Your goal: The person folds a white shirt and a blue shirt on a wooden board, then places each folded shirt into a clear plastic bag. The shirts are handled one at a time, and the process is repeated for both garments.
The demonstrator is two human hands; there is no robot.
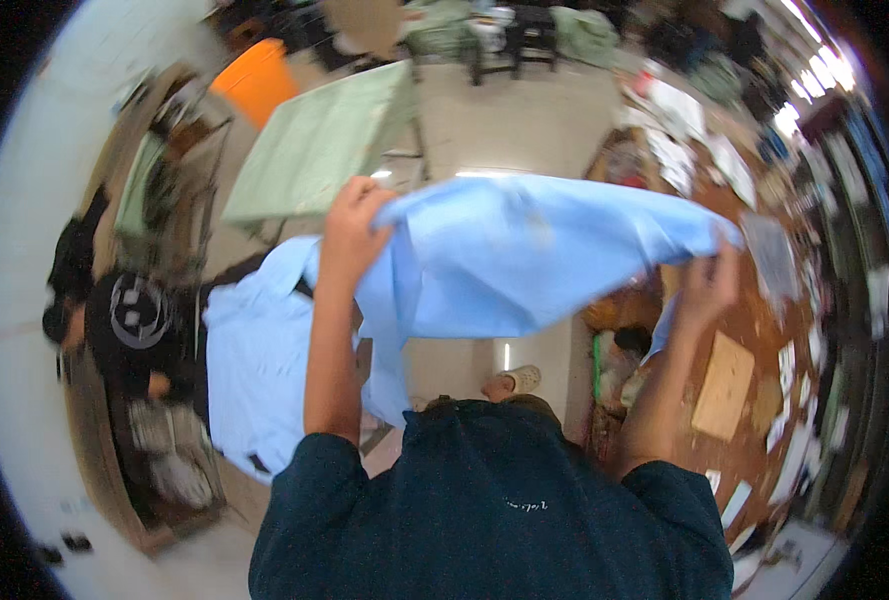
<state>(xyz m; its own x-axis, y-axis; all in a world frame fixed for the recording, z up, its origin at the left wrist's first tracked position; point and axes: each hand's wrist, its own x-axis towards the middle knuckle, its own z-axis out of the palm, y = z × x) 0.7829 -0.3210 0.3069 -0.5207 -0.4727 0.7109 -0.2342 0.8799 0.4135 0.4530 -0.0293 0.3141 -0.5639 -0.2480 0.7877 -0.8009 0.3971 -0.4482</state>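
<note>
A light blue cloth garment [504,247] is stretched in the air between my two hands. My left hand [356,217] grips its edge at the left, and my right hand [714,274] pinches its far right end. Both hands are somewhat blurred. More light blue cloth [257,352] with pleats or folds lies at the left, over something dark. Whether it is one piece with the cloth in my hands I cannot tell.
A slanted surface covered in pale green cloth [317,142] stands ahead left, beside an orange bin [257,79]. To the right is a brown table [759,480] with a wooden board [723,385] and papers. A person in black [140,315] sits or bends at the left.
</note>
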